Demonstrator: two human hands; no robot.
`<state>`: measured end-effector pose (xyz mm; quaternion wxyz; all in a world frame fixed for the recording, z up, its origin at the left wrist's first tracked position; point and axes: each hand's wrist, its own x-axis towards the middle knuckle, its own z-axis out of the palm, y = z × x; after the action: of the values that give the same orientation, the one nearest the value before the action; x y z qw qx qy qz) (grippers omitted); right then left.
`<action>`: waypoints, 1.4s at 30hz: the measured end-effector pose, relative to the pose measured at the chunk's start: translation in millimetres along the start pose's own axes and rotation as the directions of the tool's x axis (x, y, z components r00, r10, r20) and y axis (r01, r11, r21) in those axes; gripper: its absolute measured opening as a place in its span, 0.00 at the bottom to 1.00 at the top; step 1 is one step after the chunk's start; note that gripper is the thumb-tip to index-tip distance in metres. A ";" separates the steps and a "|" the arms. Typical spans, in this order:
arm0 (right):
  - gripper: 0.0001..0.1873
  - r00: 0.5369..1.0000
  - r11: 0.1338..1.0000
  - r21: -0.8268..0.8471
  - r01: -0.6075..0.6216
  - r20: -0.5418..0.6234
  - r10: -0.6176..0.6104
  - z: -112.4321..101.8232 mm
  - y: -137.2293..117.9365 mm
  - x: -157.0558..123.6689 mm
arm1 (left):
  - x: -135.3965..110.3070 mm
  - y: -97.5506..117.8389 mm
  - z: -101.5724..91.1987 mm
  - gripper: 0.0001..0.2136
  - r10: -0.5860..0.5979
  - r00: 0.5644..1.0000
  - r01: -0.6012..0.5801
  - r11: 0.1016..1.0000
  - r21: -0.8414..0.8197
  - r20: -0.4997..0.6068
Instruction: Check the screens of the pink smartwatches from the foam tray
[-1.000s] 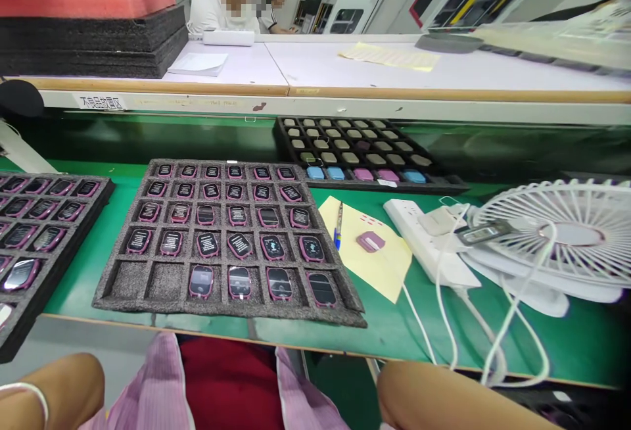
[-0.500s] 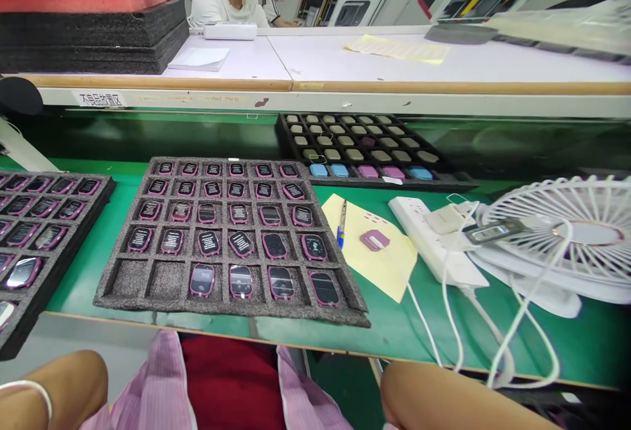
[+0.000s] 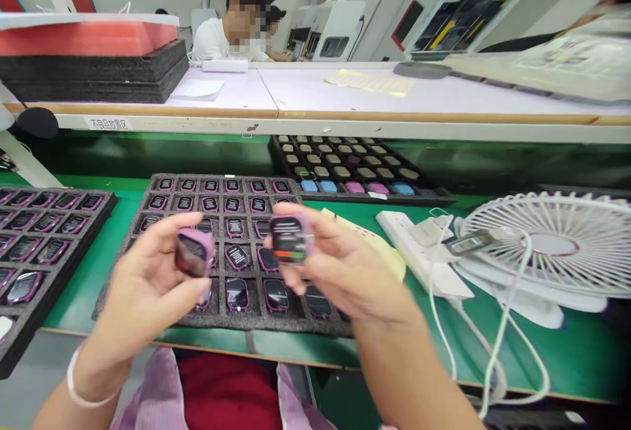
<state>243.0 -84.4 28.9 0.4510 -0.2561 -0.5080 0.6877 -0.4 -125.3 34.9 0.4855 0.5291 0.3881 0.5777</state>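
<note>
Both hands have risen into mid-frame. Left hand (image 3: 148,279) fingers clamp a pink smartwatch body (image 3: 194,252); right hand (image 3: 340,265) fingers clamp a lit smartwatch body (image 3: 290,238) above the foam tray (image 3: 148,216).

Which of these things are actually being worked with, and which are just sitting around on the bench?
In use: left hand holding a pink watch; right hand holding a second watch; grey foam tray of watches below them.
Lying about: white fan, power strip, yellow paper, far tray of coloured parts.
</note>
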 end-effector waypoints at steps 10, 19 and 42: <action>0.29 0.990 0.974 0.177 -0.140 0.043 0.135 14.4 40.5 31.1 | 17.7 -47.6 14.8 0.25 0.024 1.000 -0.024 1.000 -0.006 -0.013; 0.24 0.999 0.998 0.053 -0.033 -0.004 0.034 18.7 40.5 33.1 | 22.7 -41.6 15.3 0.22 0.007 1.000 -0.006 1.000 0.018 -0.025; 0.19 0.995 0.998 -0.025 0.054 -0.087 -0.056 20.3 35.5 44.0 | 32.9 -31.4 11.6 0.18 -0.051 0.998 0.053 0.993 -0.104 0.026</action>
<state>193.4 -57.9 7.7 0.4885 -0.2770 -0.5023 0.6575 16.9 -87.0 14.0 0.5319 0.4994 0.3653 0.5781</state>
